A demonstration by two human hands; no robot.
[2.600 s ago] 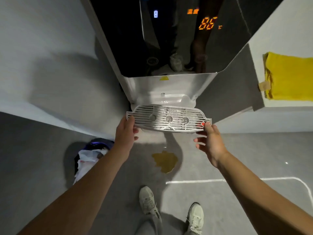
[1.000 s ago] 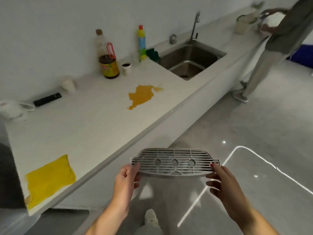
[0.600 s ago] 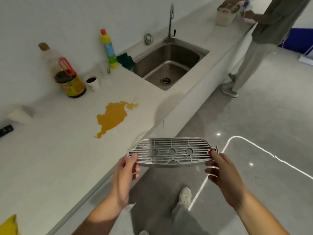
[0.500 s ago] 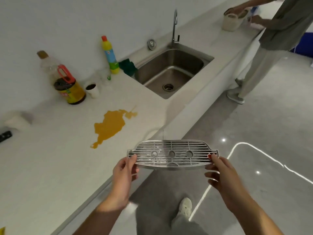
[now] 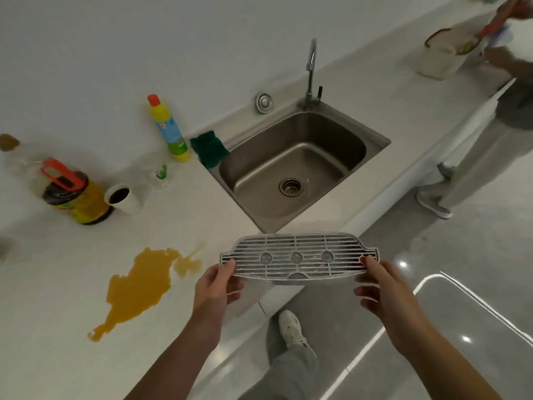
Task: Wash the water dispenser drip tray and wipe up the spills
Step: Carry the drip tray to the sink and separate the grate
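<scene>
I hold the grey slotted drip tray (image 5: 298,257) level in the air, just in front of the counter's edge. My left hand (image 5: 217,287) pinches its left end, thumb on top. My right hand (image 5: 380,287) pinches its right end the same way. Beyond the tray lies the steel sink (image 5: 291,166) with its tap (image 5: 311,67) at the back. An orange spill (image 5: 138,287) spreads on the white counter (image 5: 57,327) to the left of my left hand.
A green sponge (image 5: 208,148) and a yellow detergent bottle (image 5: 170,129) stand at the sink's left rim. Further left are a white cup (image 5: 122,197) and a large dark bottle (image 5: 72,194). Another person (image 5: 490,125) works at the counter's far right.
I have carried the tray from the dispenser along the counter; the sink now lies directly beyond it and the spill has slid left and nearer. My grip on both ends is unchanged.
</scene>
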